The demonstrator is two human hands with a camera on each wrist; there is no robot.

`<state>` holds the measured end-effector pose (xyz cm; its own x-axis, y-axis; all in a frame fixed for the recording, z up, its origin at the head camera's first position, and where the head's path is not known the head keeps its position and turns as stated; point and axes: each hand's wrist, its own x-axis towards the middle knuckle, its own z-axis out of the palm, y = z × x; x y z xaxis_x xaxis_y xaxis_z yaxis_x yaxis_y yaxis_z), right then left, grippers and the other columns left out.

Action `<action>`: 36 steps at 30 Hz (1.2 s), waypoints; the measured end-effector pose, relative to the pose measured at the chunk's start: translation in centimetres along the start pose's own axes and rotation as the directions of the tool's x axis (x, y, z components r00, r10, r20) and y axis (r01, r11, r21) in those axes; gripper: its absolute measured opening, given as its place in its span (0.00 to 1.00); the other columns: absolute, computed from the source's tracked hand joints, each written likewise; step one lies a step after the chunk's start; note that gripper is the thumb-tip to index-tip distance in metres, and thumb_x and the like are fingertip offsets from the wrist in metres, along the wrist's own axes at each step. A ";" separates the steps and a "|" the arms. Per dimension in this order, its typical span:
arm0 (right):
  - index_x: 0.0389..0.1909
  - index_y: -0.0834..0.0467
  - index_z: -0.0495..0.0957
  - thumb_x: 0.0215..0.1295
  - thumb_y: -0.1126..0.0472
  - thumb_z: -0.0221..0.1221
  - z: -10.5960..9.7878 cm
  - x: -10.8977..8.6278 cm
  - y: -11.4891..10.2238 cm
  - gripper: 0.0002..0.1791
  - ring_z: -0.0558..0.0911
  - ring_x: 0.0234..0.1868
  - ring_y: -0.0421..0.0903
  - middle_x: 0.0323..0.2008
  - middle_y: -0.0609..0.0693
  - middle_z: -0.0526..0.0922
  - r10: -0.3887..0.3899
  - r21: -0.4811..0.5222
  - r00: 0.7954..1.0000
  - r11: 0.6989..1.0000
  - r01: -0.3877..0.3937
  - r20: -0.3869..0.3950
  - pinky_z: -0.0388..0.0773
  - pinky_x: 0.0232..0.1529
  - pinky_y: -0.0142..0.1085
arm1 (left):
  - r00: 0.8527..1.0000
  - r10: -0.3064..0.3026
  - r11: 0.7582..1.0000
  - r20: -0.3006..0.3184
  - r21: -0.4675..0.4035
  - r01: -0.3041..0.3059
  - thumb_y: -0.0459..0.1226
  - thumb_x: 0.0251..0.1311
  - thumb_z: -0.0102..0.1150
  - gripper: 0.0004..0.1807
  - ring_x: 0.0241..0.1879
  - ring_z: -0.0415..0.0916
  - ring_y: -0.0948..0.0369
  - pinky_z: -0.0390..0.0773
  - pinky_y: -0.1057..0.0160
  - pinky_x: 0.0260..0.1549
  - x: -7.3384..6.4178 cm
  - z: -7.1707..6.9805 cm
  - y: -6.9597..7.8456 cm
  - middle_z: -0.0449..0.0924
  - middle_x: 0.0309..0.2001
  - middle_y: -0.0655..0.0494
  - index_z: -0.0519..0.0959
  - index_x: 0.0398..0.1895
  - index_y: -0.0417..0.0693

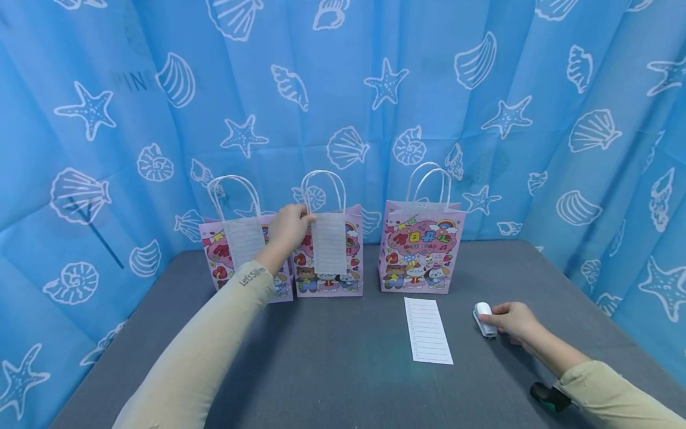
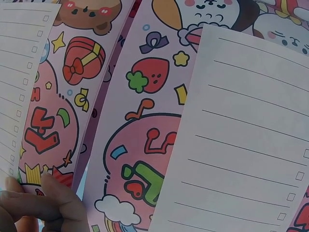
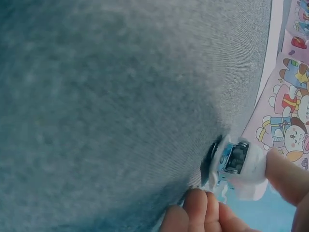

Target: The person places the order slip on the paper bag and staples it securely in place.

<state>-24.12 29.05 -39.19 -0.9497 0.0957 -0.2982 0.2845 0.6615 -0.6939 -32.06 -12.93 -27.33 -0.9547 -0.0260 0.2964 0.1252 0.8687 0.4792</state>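
Three pink paper gift bags with cartoon prints and white handles stand in a row. My left hand (image 1: 289, 226) is at the top of the middle bag (image 1: 356, 244), pinching the upper corner of a lined paper strip (image 1: 330, 244) against its front. Another lined strip (image 1: 243, 237) hangs on the front of the left bag (image 1: 283, 286), which my forearm partly covers. The right bag (image 1: 418, 250) has no strip on its front. My right hand (image 1: 517, 320) holds a small white stapler (image 1: 486, 322) between thumb and fingers, low at the table's right side.
A loose lined strip (image 1: 429, 330) lies on the grey table (image 1: 343, 363) in front of the right bag. A dark object (image 1: 551, 398) shows at my right sleeve. Behind the bags hangs a blue curtain (image 1: 343, 89) with shells and starfish.
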 end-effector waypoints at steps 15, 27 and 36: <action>0.43 0.78 0.69 0.61 0.49 0.63 0.9 -0.2 -0.8 0.32 0.72 0.37 0.55 0.35 0.63 0.72 0.000 -0.028 1.000 1.000 0.000 0.013 0.77 0.36 0.48 | 1.000 0.001 1.000 0.007 -0.013 -0.001 0.46 0.71 0.52 0.15 0.24 0.65 0.58 0.64 0.63 0.24 -0.1 0.0 0.1 0.73 0.27 0.52 0.79 0.35 0.44; 0.56 0.80 0.62 0.65 0.53 0.61 0.0 -1.7 -2.9 0.35 0.79 0.33 0.48 0.44 0.69 0.73 -0.066 0.082 0.998 0.994 0.066 -0.008 0.76 0.29 0.39 | 1.000 -0.010 1.000 0.004 -0.013 0.010 0.47 0.70 0.52 0.16 0.23 0.63 0.59 0.63 0.63 0.22 -0.1 0.1 0.0 0.71 0.25 0.52 0.78 0.33 0.44; 0.62 0.77 0.63 0.65 0.47 0.60 -0.1 -3.0 -4.8 0.40 0.76 0.38 0.50 0.48 0.68 0.77 -0.126 0.114 0.991 0.985 0.129 -0.034 0.68 0.32 0.39 | 1.000 -0.007 1.000 0.004 -0.010 0.007 0.47 0.70 0.52 0.16 0.23 0.63 0.59 0.63 0.63 0.22 -0.1 0.1 0.0 0.70 0.24 0.53 0.78 0.33 0.44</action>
<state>-22.64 25.67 -34.95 -0.9819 0.0370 -0.1857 0.1725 0.5789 -0.7970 -32.03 -12.93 -27.44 -0.9565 -0.0304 0.2901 0.1210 0.8635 0.4897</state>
